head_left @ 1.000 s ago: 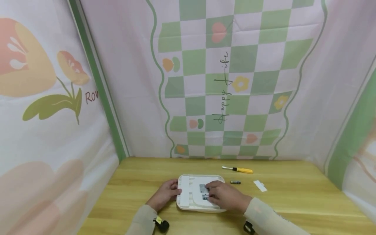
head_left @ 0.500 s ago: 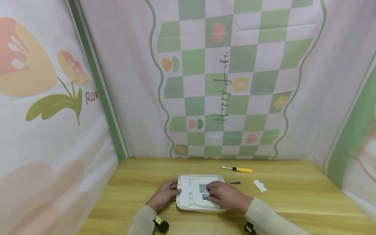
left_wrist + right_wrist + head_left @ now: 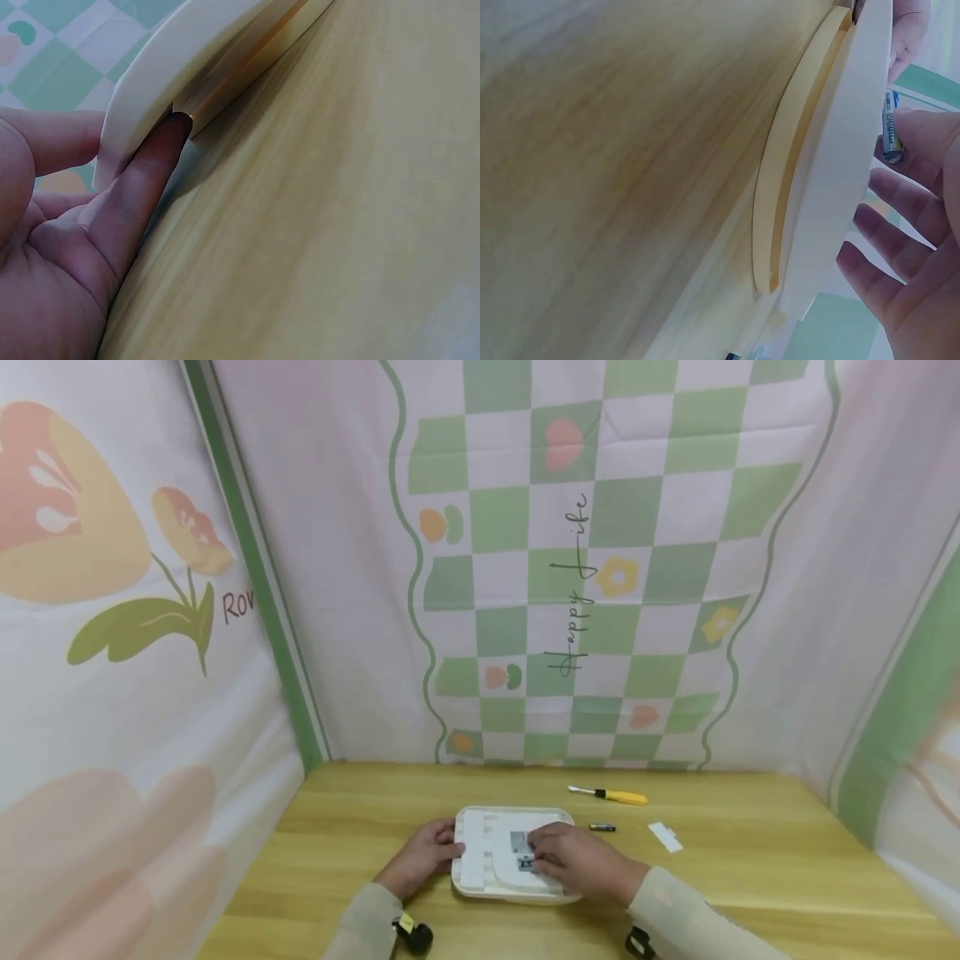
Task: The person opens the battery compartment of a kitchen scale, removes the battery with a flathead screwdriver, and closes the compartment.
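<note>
A white, rounded rectangular device (image 3: 471, 852) lies on the table with a grey battery compartment (image 3: 519, 842) facing up. My left hand (image 3: 420, 860) grips its left edge; in the left wrist view a finger (image 3: 150, 176) reaches under the rim (image 3: 161, 71). Over the compartment, my right hand (image 3: 588, 864) pinches a small battery (image 3: 892, 127) between thumb and index finger, as the right wrist view shows. The other right fingers (image 3: 889, 240) are spread above the device. How far the battery sits in its slot is hidden.
Behind the right hand lies another battery (image 3: 602, 827). A yellow-handled screwdriver (image 3: 618, 796) is farther back on the wooden table (image 3: 360, 802). To the right rests a small white cover (image 3: 665, 837). Printed curtains (image 3: 367, 610) rise behind and at both sides.
Both hands hold nearly the same pose on the device. The whole head view has shifted very slightly; nothing has been let go or picked up.
</note>
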A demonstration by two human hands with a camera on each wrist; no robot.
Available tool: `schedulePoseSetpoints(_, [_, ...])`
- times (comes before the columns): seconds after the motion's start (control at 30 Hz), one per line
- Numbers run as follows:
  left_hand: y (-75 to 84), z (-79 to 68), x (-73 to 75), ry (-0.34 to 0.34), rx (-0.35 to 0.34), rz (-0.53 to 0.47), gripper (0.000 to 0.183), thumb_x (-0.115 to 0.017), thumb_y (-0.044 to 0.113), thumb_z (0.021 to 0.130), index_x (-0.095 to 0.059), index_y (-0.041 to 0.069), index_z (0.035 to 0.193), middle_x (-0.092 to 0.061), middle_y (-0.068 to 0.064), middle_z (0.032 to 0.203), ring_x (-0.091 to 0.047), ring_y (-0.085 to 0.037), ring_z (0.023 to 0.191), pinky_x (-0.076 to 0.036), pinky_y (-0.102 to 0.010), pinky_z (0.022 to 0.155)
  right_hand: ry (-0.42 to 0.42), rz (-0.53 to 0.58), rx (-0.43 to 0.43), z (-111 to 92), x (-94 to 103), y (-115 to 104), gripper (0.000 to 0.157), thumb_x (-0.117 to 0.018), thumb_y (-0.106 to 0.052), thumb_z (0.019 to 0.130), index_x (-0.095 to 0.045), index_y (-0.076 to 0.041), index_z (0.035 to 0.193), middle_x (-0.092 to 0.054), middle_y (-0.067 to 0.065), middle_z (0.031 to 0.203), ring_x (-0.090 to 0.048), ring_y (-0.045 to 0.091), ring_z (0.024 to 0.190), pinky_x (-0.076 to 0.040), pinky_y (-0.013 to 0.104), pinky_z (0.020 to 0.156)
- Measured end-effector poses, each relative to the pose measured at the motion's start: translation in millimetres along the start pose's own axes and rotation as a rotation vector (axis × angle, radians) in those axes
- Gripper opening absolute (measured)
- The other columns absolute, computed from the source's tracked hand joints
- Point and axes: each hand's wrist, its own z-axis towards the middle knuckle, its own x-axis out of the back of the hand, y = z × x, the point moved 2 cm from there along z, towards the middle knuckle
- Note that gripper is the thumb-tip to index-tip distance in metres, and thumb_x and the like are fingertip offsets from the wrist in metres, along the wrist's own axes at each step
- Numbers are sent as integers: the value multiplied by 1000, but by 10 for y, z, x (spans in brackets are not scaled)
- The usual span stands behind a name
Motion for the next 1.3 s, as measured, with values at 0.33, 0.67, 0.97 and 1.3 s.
schedulePoseSetpoints(0.33, [-65,-3,-11,0,10,6,59,-62,1,92,-32,-16,141,-63,-20,118,-64,-27,101,-56,-38,82,24,17,31,-75,20,0,10,-65,-22,95,-72,-16,90,-64,6,121,-59,22,111,-50,43,94])
schedulePoseSetpoints(0.67, [-63,-1,30,11,9,9,61,-63,3,93,-31,-15,142,-61,-20,121,-62,-28,104,-55,-38,84,72,-17,53,-137,47,64,11,-66,-21,94,-73,-14,90,-66,8,118,-61,23,109,-50,44,93])
schedulePoseSetpoints(0.97, [-87,47,57,7,15,29,63,-64,5,93,-31,-14,143,-61,-19,120,-62,-27,104,-55,-38,85,86,-22,17,-219,72,166,8,-67,-19,93,-73,-15,88,-67,7,115,-62,23,106,-51,44,92])
schedulePoseSetpoints(1.3, [-71,71,57,17,41,48,61,-63,5,93,-32,-12,143,-62,-17,119,-63,-27,103,-56,-38,83,131,-33,38,-302,127,201,8,-68,-17,91,-73,-11,89,-68,10,112,-64,26,103,-51,47,91])
